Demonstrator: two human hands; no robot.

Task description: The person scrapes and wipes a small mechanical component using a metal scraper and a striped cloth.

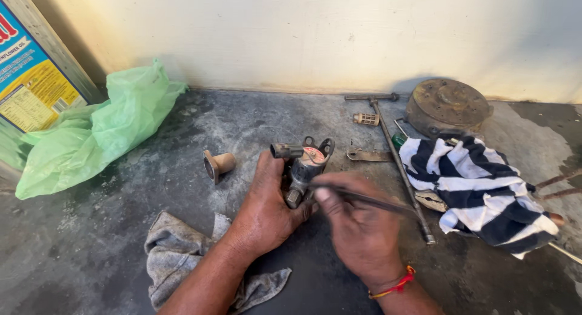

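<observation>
Grey, oil-stained concrete [151,187] makes the work surface, meeting a pale plastered wall [315,30] at the back. Near the middle, the left hand [267,206] is wrapped around a small grimy metal part [305,166] with a reddish round face and a stubby tube sticking out to the left; the fingers close on its lower body and hold it just above the floor. The right hand [357,221], with a red thread band [397,284] at the wrist, pinches a thin dark rod-like tool [370,200] between thumb and fingers, its tip laid against the side of the part. At the far left edge stands a large rectangular tin [27,78] whose label is a blue panel above a yellow one, with print too small to matter; a crumpled pale green plastic bag [97,130] slumps against it. A small tan funnel-shaped piece [217,164] lies just left of the hands, and a dirty grey rag [182,254] lies under the left forearm. To the right are a long T-handled wrench [394,151], a black-and-white striped cloth [479,191] and a rusty round metal housing [447,106] by the wall.
</observation>
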